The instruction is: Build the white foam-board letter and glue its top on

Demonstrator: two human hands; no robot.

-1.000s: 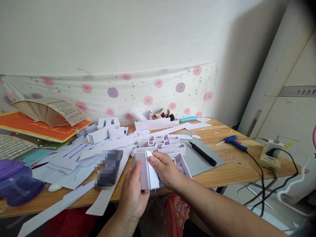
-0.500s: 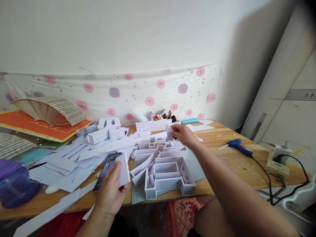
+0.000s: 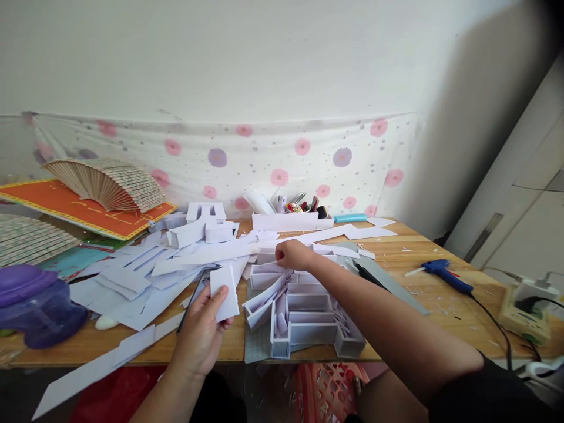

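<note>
My left hand [image 3: 205,323] is closed around a small rectangular white board piece [image 3: 224,292], held upright left of a white board model. That model [image 3: 312,333] has several walled compartments, and loose white strips lie in some of them. My right hand [image 3: 296,256] reaches over the model's back left part. Its fingers are curled together and point down at the compartment walls; what they pinch is hidden. A grey cutting mat [image 3: 258,348] lies under the model. The black-handled tool [image 3: 370,276] on the mat is partly behind my right forearm.
White board offcuts [image 3: 127,314] cover the table's left side, partly over a phone [image 3: 194,296]. A blue glue gun [image 3: 447,276] lies at right, its cord running to a power strip [image 3: 524,314]. Behind stand a white tool box [image 3: 286,221], a folding fan [image 3: 108,185] and a purple-lidded container [image 3: 37,305].
My right hand has moved left and down from behind the model into its back left part. The white piece in its fingers no longer shows clearly. My left hand still holds its piece.
</note>
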